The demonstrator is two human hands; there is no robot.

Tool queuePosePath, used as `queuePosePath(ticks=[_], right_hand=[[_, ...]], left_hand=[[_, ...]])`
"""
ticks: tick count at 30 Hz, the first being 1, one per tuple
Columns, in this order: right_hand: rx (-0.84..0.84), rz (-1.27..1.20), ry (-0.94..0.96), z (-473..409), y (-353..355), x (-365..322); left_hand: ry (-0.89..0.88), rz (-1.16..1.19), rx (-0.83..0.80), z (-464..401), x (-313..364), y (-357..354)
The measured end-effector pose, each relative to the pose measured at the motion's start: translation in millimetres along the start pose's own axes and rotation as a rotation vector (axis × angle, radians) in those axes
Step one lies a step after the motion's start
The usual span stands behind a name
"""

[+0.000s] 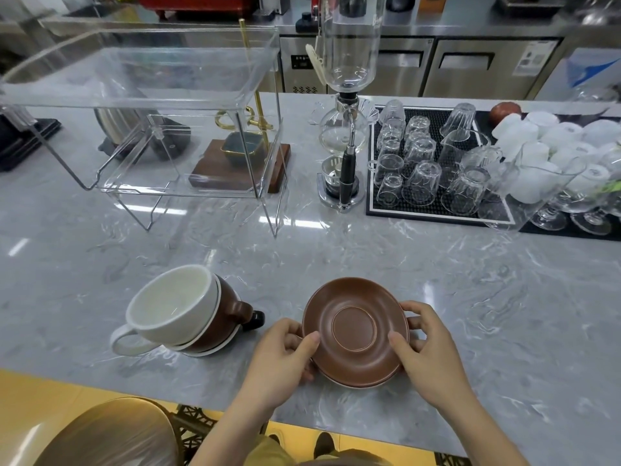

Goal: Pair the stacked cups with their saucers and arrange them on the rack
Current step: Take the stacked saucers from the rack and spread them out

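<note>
A brown saucer (354, 327) tops a small stack of saucers near the front edge of the marble counter; a pale rim shows under it. My left hand (285, 356) grips its left edge and my right hand (426, 344) grips its right edge, thumbs on top. To the left stands a tilted stack of cups: a white cup (168, 306) nested in a brown cup (225, 317), with a black handle (255, 319) of a lower cup showing behind. The clear two-tier acrylic rack (158, 105) stands at the back left, both tiers bare.
A glass siphon coffee maker (349, 105) stands mid-counter. A black mat (374, 196) with several upturned glasses lies at the right, white cups and stemmed glasses beyond it. A wooden base with a small dish (242, 151) sits behind the rack. A stool is below the counter.
</note>
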State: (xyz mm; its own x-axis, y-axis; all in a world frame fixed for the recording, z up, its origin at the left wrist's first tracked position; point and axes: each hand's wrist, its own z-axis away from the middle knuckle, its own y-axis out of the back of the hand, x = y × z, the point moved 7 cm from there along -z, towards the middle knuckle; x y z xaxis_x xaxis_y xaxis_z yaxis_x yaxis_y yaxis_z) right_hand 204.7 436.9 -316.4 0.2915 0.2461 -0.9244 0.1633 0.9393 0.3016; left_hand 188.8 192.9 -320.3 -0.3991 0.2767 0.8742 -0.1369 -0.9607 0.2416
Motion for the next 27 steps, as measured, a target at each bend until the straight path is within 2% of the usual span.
queuePosePath(ticks=[10,19,24,27], right_hand=[[-0.007,-0.028,0.015,1.7,0.3,0.5],[-0.012,-0.023,0.025,3.0,0.4,2.6],[-0.011,0.083,0.039,4.9,2.2,0.8],[0.075,0.155,0.059,9.1,10.3,-4.0]], left_hand=[[0.042,0.099,-0.047,-5.2,-11.2,0.2],[0.042,0.125,-0.012,-0.6,-14.7,1.0],[-0.013,-0.005,0.107,5.1,-12.8,3.9],[-0.049,-0.111,0.165,7.6,-10.7,7.1]])
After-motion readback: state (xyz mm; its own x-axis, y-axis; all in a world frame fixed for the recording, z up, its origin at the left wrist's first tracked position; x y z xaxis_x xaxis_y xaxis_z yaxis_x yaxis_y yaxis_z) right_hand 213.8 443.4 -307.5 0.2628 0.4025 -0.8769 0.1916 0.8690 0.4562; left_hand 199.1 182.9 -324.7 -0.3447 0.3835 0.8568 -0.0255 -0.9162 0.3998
